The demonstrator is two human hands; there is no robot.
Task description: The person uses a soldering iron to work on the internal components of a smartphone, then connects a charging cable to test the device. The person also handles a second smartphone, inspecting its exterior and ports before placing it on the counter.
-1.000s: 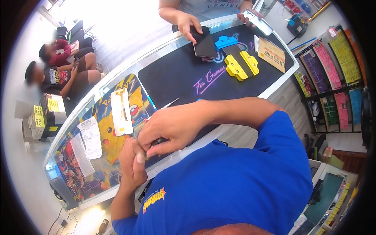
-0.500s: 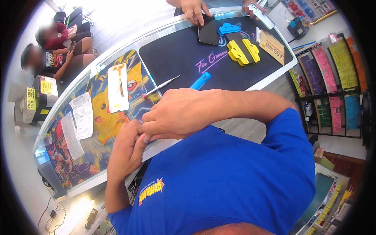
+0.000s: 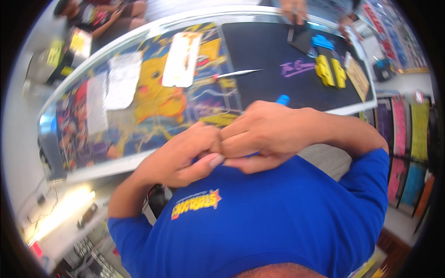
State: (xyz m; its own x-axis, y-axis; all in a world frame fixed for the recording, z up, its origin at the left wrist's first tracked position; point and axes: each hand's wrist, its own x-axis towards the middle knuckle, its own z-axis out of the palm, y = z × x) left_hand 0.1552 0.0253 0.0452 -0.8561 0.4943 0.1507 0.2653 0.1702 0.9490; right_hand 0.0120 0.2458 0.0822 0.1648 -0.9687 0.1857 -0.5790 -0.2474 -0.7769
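Observation:
In front of my chest, both hands meet at the fingertips. My left hand [image 3: 187, 155] is closed, thumb against its curled index finger. My right hand [image 3: 266, 134] is closed too, its fingers pinched against the left's. Anything between them is hidden. A blue handle [image 3: 282, 99] sticks out behind my right knuckles. Beyond the hands, a thin white-and-silver screwdriver-like tool [image 3: 238, 72] with a red end lies across the black mat's left edge. Left of it rests a long white panel [image 3: 182, 60] with an orange-brown flexible strip.
The counter carries a cartoon-printed mat [image 3: 155, 102], a creased paper receipt [image 3: 123, 81], bubble wrap [image 3: 96, 104] and a black mat [image 3: 259, 51]. Yellow clamps [image 3: 330, 72], a blue clamp [image 3: 322, 42] and a tan packet [image 3: 356, 76] lie right. Across the counter, another person's hand [image 3: 294, 10] touches a dark device [image 3: 300, 37].
My view has swung, shifting the counter in the picture. My joined hands have drawn back from the white panel and screwdriver-like tool, with fingertips still together.

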